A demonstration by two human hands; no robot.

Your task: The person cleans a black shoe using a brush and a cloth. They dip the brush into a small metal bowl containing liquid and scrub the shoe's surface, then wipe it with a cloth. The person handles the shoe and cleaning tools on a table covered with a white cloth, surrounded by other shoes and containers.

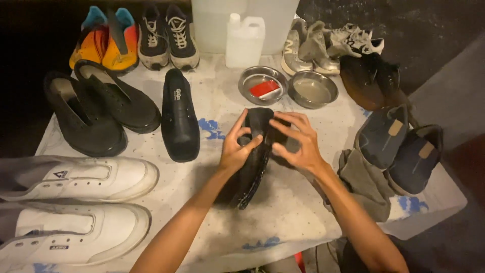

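We hold a black shoe [255,162] on its side near the table's [283,222] front edge. Our left hand [236,149] curls around its upper, fingers closed on it. Our right hand [295,141] presses on it from the other side, fingers spread, gripping a dark cloth [283,143].

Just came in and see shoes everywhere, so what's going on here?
A person holds a black shoe in both hands, left hand and right hand, over a cloth-covered table. Its mate lies alongside. Two metal bowls, a white jug and more shoes stand around.
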